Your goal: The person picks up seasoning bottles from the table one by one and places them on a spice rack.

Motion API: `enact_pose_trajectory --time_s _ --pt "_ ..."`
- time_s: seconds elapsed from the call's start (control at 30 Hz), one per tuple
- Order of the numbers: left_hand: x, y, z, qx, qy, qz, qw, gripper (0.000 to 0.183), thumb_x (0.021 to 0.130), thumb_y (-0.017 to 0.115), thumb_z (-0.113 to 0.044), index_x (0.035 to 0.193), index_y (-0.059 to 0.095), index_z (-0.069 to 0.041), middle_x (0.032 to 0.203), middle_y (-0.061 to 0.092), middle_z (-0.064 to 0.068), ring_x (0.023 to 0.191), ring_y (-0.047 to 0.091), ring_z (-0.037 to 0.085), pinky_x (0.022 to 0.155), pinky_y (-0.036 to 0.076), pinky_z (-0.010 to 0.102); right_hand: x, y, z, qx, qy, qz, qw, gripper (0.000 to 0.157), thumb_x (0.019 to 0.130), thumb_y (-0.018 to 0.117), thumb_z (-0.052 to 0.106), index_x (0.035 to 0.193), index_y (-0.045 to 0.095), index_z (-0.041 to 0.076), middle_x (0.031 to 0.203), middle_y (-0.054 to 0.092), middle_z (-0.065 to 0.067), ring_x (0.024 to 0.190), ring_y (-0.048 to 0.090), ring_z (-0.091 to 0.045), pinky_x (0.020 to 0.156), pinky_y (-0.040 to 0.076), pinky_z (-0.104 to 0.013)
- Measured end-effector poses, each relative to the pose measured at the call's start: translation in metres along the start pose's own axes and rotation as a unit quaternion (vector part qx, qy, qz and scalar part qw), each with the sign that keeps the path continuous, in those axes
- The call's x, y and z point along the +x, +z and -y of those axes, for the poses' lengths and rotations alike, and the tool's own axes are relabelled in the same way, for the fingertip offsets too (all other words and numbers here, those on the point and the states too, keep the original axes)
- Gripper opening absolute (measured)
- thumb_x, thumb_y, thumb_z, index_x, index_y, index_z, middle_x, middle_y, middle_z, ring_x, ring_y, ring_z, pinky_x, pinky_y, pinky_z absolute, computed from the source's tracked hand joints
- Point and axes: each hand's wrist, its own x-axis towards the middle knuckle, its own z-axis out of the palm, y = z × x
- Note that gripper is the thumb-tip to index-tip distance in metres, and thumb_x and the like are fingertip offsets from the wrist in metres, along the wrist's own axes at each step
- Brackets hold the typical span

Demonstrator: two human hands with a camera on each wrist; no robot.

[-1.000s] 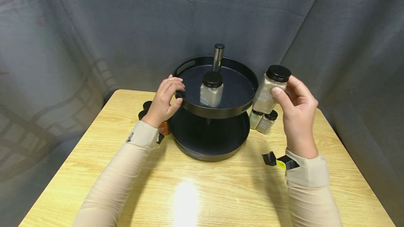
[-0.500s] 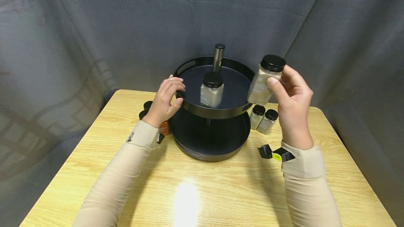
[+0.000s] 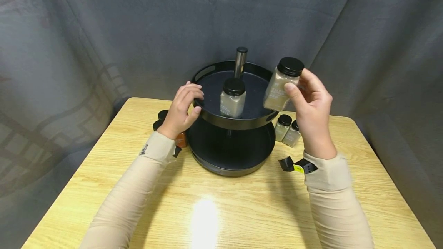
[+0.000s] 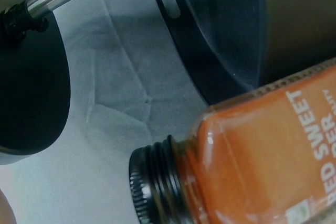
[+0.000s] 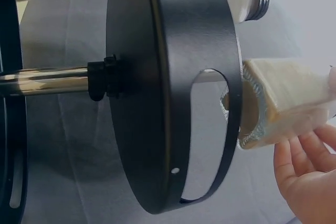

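A black two-tier round tray (image 3: 238, 123) stands on the table with a metal post through its middle. My left hand (image 3: 181, 108) holds the upper tier's left rim, fingers over the edge and thumb outside. Between thumb and fingers, my right hand (image 3: 313, 110) grips a spice jar (image 3: 277, 92) of tan powder with a black lid. The jar tilts above the upper tier's right rim; in the right wrist view its base (image 5: 252, 106) faces the tray. Another pale spice jar (image 3: 232, 105) stands upright on the upper tier.
Two small black-lidded jars (image 3: 282, 130) stand on the wooden table (image 3: 242, 210) right of the tray. Left of it, partly behind my left hand, are jars including an orange one (image 4: 257, 156), labelled "RED SWEET". A grey curtain (image 3: 155, 18) hangs behind.
My right hand has carried the spice jar leftward and up, from beside the tray to over the upper tier's right rim. My left hand stays at the left rim.
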Motion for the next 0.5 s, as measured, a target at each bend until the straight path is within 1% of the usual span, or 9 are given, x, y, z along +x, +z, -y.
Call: enact_pose_trajectory --time_s 0.13,0.3,0.43,0.5 --pt "0.001 0.001 0.000 -0.003 0.001 -0.002 1.0000 0.064 0.108 0.032 -0.053 0.103 0.060 0.004 0.110 0.061 0.023 0.116 0.055 0.039 0.116 0.032 0.055 -0.001 0.003 -0.005 0.008 0.002 0.006 1.000 0.035 0.092 0.073 0.004 0.127 0.068 0.002 0.111 0.072 -0.006 0.098 0.065 -0.017 0.091 0.049 -0.026" --pt "0.000 0.001 -0.001 -0.003 0.000 -0.003 1.0000 0.064 0.107 0.032 -0.054 0.103 0.060 0.003 0.110 0.061 0.023 0.116 0.055 0.039 0.115 0.033 0.056 -0.003 0.007 -0.009 -0.002 -0.005 0.020 1.000 0.035 0.093 0.070 0.001 0.128 0.067 0.002 0.112 0.072 -0.003 0.098 0.065 -0.014 0.090 0.050 -0.024" --pt "0.000 0.001 -0.001 -0.001 0.001 -0.006 1.0000 0.064 0.108 0.032 -0.054 0.103 0.060 0.003 0.110 0.061 0.023 0.116 0.055 0.039 0.111 0.036 0.062 -0.004 0.010 -0.011 -0.006 -0.011 0.034 0.999 0.035 0.094 0.070 0.004 0.129 0.066 0.001 0.114 0.072 -0.002 0.099 0.066 -0.013 0.090 0.051 -0.023" --pt "0.000 0.001 -0.001 -0.001 0.000 -0.007 1.0000 0.064 0.108 0.032 -0.054 0.103 0.060 0.003 0.110 0.061 0.023 0.116 0.055 0.039 0.111 0.035 0.061 -0.005 0.011 -0.012 -0.007 -0.010 0.040 0.999 0.036 0.094 0.070 0.005 0.129 0.066 0.001 0.114 0.072 -0.002 0.100 0.066 -0.013 0.091 0.051 -0.023"
